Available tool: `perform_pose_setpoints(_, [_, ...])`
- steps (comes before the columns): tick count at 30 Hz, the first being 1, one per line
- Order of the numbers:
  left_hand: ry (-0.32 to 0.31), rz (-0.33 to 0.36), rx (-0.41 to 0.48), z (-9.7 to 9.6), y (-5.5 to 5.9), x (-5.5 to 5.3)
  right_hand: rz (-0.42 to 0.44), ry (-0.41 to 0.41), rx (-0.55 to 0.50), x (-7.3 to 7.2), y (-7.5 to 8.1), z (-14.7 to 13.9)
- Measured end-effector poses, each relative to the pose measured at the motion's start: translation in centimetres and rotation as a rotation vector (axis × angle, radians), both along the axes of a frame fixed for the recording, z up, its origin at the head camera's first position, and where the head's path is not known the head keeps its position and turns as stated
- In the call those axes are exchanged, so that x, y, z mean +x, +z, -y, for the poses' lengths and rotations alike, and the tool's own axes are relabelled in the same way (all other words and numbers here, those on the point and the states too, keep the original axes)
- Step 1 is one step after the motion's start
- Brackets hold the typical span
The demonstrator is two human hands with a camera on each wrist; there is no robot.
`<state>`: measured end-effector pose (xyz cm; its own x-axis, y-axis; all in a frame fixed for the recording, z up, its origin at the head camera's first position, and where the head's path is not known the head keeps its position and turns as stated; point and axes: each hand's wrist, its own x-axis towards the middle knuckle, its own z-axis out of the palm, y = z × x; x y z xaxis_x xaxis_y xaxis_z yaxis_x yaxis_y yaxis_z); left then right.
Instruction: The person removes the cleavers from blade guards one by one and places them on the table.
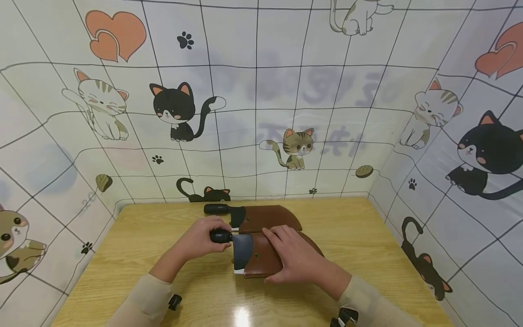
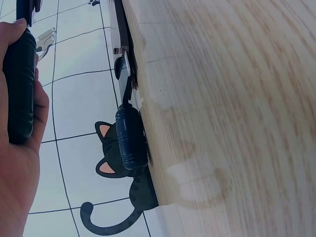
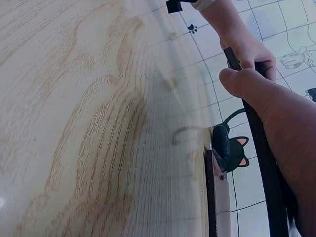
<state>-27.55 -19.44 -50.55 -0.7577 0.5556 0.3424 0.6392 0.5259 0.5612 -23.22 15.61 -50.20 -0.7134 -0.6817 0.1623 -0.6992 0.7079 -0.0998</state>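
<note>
A cleaver with a black handle point(image 2: 20, 94) and a dark blade point(image 1: 243, 250) sits in a brown leather sheath point(image 1: 263, 260). My left hand point(image 1: 205, 237) grips its handle, fingers wrapped round. My right hand point(image 1: 298, 256) holds the sheath, with the fingers spread over its brown face and the thumb at the near edge. In the right wrist view this sheath stands edge-on, raised from the tabletop. Just behind it a second cleaver point(image 1: 217, 209) lies on the table in a similar brown sheath point(image 1: 269, 217), its black handle point(image 2: 131, 140) pointing left.
The wooden table point(image 1: 196, 299) reaches back to a wall point(image 1: 241, 91) covered in cat-print sheeting, which also closes off both sides. A small black strap piece point(image 1: 175, 302) shows by the left sleeve and a black device point(image 1: 345, 316) by the right one.
</note>
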Motion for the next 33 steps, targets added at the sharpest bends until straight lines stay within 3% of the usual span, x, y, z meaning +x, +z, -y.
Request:
perform_pose_setpoints(25, [0.004, -0.033, -0.018, 0.2, -0.3, -0.4, -0.024, 0.004, 0.003, -0.4, -0.3, -0.2])
perform_pose_setpoints(33, [0.031, -0.073, 0.001, 1.7, 0.1, -1.1, -0.012, 0.000, -0.045, -1.2, 0.1, -1.6])
